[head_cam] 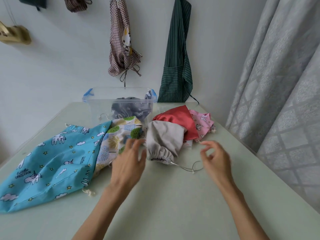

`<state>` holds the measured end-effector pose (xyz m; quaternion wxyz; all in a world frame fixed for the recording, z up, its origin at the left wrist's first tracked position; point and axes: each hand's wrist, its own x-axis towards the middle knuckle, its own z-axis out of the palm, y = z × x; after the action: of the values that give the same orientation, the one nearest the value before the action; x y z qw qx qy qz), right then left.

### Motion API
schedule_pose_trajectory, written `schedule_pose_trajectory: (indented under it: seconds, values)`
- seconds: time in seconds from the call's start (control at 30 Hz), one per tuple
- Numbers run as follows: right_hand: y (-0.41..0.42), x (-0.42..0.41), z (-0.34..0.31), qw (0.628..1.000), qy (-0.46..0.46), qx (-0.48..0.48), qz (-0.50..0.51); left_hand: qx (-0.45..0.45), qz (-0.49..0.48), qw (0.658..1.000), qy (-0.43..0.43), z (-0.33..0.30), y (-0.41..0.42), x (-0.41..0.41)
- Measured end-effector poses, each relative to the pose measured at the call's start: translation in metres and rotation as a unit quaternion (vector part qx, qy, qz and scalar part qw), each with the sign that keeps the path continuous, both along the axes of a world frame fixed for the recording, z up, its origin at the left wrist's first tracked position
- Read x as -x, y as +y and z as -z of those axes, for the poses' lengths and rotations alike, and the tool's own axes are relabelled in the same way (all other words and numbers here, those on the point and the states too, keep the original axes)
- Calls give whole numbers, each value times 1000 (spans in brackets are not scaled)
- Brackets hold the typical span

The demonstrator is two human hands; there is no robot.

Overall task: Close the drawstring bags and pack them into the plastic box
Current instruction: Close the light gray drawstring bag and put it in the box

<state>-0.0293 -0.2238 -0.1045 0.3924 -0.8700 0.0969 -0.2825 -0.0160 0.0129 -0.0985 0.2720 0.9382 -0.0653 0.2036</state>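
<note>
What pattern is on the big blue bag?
White unicorns, clouds and yellow stars on the blue bag, seen in the head view.

Soft, even daylight with wide-angle warping.

The room is bright and flat, with only faint shadows on the table (173, 196). A pale sheen lies on the tabletop near the plastic box (97, 101). Both the left hand (129, 163) and right hand (215, 160) are smeared by motion blur. The curtain (285, 84) and wall lines bow at the edges.
</note>
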Motion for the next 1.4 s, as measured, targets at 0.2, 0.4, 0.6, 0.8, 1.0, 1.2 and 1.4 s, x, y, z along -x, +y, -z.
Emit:
schedule_pose_trajectory:
  seconds: [0.2, 0.4, 0.6, 0.8, 1.0, 1.2, 1.4]
  values:
    - [36, 8, 11, 968, 158, 77, -182, 17, 44, 986, 160, 24, -9, -8]
    - [47, 16, 1, 960, 182, 135, -163, 15, 25, 991, 130, 23, -5, -12]
    - [49, 10, 4, 969, 133, 87, -187, -40, 9, 988, 148, 26, -5, -15]
    - [38, 0, 3, 958, 81, -156, -228, -83, 88, 987, 108, 24, -15, -4]
    - [13, -3, 3, 985, 99, -75, -123, -24, 68, 994, 84, 25, 5, -10]
    - [-4, -1, 0, 994, 92, -52, -38, -30, 91, 995, 27, 25, 18, -14]
    - [11, 4, 6, 988, 121, 94, 27, -135, 29, 990, 10, 24, 17, -8]
